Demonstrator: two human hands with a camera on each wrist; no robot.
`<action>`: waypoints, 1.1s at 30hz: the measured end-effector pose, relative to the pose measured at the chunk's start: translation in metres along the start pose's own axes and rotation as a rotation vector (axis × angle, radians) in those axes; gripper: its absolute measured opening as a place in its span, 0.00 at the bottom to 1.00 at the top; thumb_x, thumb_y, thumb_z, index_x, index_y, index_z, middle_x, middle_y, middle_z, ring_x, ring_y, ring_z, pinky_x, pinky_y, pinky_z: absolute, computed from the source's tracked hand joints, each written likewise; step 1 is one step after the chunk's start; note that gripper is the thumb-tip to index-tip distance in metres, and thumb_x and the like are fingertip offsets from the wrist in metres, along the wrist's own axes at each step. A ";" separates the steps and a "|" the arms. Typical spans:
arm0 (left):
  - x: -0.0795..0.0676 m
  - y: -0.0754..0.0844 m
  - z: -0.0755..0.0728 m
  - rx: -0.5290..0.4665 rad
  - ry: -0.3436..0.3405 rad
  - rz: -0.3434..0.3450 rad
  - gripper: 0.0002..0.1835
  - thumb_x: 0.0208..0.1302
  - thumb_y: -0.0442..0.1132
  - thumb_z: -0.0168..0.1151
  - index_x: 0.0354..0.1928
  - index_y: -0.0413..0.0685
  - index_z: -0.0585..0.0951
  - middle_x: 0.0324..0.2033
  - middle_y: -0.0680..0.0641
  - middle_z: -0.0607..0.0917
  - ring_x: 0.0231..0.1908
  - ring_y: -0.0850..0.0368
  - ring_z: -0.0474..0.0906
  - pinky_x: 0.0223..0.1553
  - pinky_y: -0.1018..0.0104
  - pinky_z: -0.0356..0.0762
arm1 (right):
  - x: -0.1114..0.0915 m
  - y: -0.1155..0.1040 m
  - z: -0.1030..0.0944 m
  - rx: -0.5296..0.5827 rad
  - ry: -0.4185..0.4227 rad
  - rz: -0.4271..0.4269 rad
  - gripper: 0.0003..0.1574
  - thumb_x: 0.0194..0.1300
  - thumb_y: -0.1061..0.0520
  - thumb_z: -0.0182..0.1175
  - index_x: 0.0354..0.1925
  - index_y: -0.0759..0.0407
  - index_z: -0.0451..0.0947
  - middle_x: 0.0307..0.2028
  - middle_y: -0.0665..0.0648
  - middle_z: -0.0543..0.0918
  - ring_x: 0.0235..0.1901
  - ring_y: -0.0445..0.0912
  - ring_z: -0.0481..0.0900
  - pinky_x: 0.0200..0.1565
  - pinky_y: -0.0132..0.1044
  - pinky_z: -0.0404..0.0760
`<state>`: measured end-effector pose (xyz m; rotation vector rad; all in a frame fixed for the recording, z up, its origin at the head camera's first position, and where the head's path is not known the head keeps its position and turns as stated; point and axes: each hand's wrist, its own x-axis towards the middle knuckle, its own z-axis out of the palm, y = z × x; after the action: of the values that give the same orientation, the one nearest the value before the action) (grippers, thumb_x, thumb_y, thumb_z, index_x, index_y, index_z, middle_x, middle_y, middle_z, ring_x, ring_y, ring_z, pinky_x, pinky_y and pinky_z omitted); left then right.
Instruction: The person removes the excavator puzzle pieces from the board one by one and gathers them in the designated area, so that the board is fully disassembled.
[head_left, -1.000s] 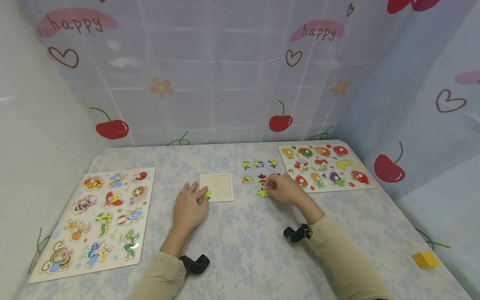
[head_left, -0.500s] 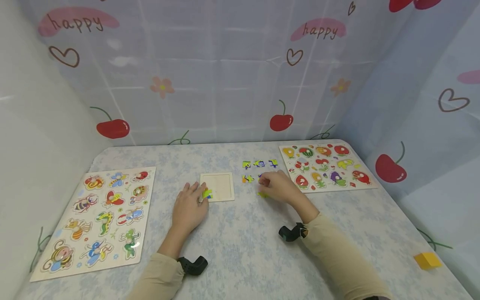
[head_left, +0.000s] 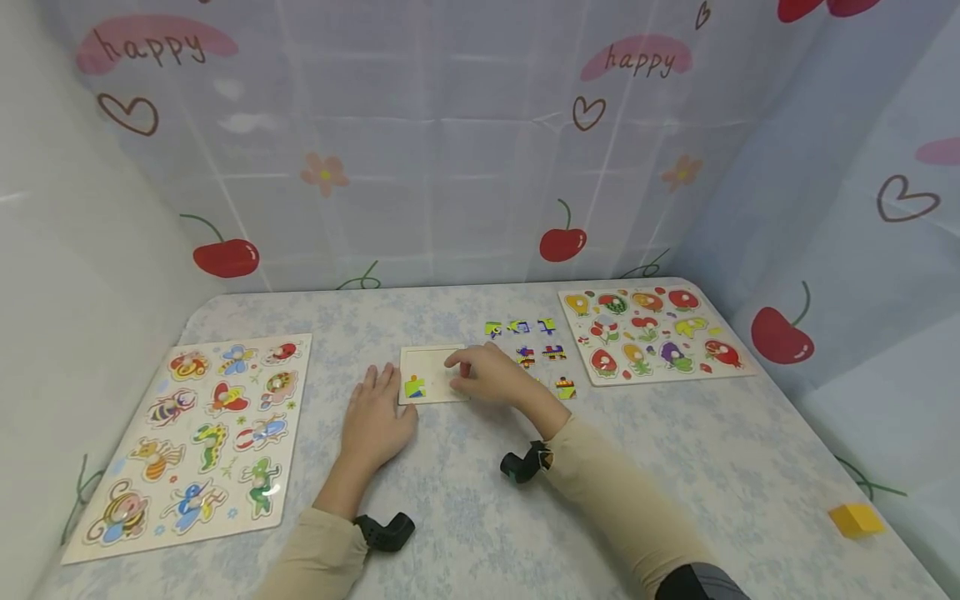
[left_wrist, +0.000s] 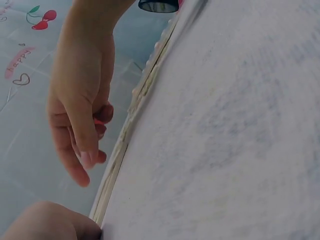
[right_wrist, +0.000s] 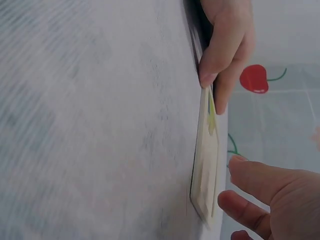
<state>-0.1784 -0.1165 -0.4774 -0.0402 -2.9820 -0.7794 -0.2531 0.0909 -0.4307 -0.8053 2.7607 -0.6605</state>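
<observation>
My left hand (head_left: 375, 417) lies flat at the left edge of a small square wooden puzzle tray (head_left: 431, 365), fingers straight and thumb at the rim. One yellow-green and blue jigsaw piece (head_left: 415, 386) sits in the tray's near left corner. Over the tray's right side hovers my right hand (head_left: 487, 379). Its thumb and index finger stand apart, and the right wrist view shows no piece between the thumb (right_wrist: 255, 175) and finger. Loose jigsaw pieces (head_left: 554, 352) lie right of the tray, some hidden behind this hand.
A large insect peg puzzle board (head_left: 225, 408) lies on the left of the table. At the back right is a fruit and vegetable board (head_left: 641, 329). A yellow block (head_left: 857, 521) sits near the right edge. Printed curtains (head_left: 450, 167) enclose the table's back and sides.
My right hand has moved left from the loose pieces to above the tray. The left hand has drawn back slightly, uncovering the piece in the tray's corner.
</observation>
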 end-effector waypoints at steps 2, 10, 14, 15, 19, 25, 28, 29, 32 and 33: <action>0.000 -0.002 0.000 0.007 -0.011 0.003 0.39 0.67 0.51 0.52 0.75 0.38 0.59 0.77 0.40 0.57 0.78 0.40 0.42 0.77 0.41 0.42 | 0.007 -0.005 0.005 -0.006 -0.013 -0.030 0.22 0.67 0.49 0.64 0.58 0.49 0.81 0.34 0.46 0.80 0.35 0.44 0.71 0.38 0.34 0.71; 0.003 -0.010 -0.002 0.004 -0.042 0.037 0.39 0.69 0.54 0.53 0.76 0.41 0.59 0.77 0.42 0.57 0.78 0.40 0.44 0.76 0.40 0.45 | 0.024 -0.015 0.018 -0.014 -0.060 -0.092 0.25 0.68 0.46 0.63 0.62 0.46 0.79 0.34 0.46 0.80 0.35 0.42 0.71 0.46 0.36 0.70; 0.003 -0.011 -0.004 -0.021 -0.042 0.052 0.37 0.69 0.52 0.53 0.75 0.41 0.61 0.76 0.42 0.59 0.78 0.39 0.45 0.76 0.39 0.45 | 0.027 -0.021 0.021 -0.033 -0.077 -0.121 0.25 0.68 0.45 0.63 0.61 0.45 0.79 0.35 0.46 0.79 0.37 0.42 0.71 0.50 0.37 0.69; 0.003 -0.010 -0.005 -0.024 -0.041 0.054 0.37 0.69 0.52 0.53 0.75 0.41 0.61 0.76 0.42 0.59 0.78 0.39 0.45 0.76 0.39 0.45 | 0.028 -0.023 0.021 -0.035 -0.083 -0.120 0.25 0.67 0.44 0.64 0.61 0.45 0.79 0.35 0.46 0.79 0.37 0.42 0.70 0.49 0.37 0.69; 0.003 -0.010 -0.006 -0.027 -0.039 0.057 0.37 0.69 0.52 0.53 0.74 0.41 0.62 0.76 0.41 0.59 0.78 0.39 0.46 0.76 0.38 0.46 | 0.031 -0.026 0.024 -0.025 -0.098 -0.096 0.24 0.66 0.45 0.65 0.59 0.45 0.80 0.35 0.46 0.78 0.38 0.43 0.70 0.43 0.34 0.69; 0.003 -0.010 -0.005 -0.033 -0.035 0.052 0.37 0.69 0.51 0.54 0.74 0.40 0.62 0.76 0.41 0.59 0.78 0.39 0.46 0.76 0.38 0.46 | 0.033 -0.026 0.025 0.143 -0.088 -0.085 0.18 0.64 0.53 0.68 0.51 0.50 0.76 0.36 0.50 0.77 0.32 0.42 0.72 0.37 0.31 0.72; 0.003 -0.010 -0.005 -0.030 -0.035 0.050 0.37 0.69 0.51 0.54 0.74 0.40 0.62 0.76 0.41 0.59 0.78 0.39 0.46 0.76 0.39 0.46 | 0.031 -0.026 0.025 0.245 -0.102 -0.078 0.17 0.64 0.57 0.67 0.47 0.50 0.72 0.36 0.51 0.79 0.29 0.41 0.73 0.33 0.30 0.74; 0.003 -0.010 -0.005 -0.028 -0.035 0.049 0.37 0.69 0.51 0.54 0.74 0.41 0.62 0.76 0.42 0.60 0.78 0.39 0.46 0.76 0.39 0.46 | 0.030 -0.026 0.024 0.267 -0.104 -0.074 0.16 0.65 0.57 0.67 0.47 0.50 0.71 0.37 0.51 0.79 0.28 0.41 0.74 0.32 0.29 0.74; 0.003 -0.010 -0.005 -0.026 -0.033 0.046 0.37 0.69 0.51 0.54 0.74 0.41 0.62 0.76 0.42 0.60 0.78 0.39 0.46 0.76 0.39 0.46 | 0.026 -0.026 0.020 0.286 -0.094 -0.069 0.15 0.66 0.57 0.65 0.47 0.50 0.70 0.37 0.51 0.81 0.27 0.40 0.76 0.32 0.29 0.75; 0.003 -0.010 -0.005 -0.025 -0.031 0.044 0.37 0.69 0.51 0.54 0.74 0.41 0.62 0.76 0.42 0.60 0.78 0.39 0.46 0.76 0.39 0.46 | 0.025 -0.025 0.018 0.282 -0.083 -0.065 0.15 0.67 0.57 0.65 0.47 0.49 0.70 0.37 0.51 0.81 0.26 0.40 0.76 0.32 0.29 0.75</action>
<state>-0.1812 -0.1271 -0.4776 -0.1205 -2.9895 -0.8193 -0.2569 0.0525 -0.4364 -0.8400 2.5001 -0.9783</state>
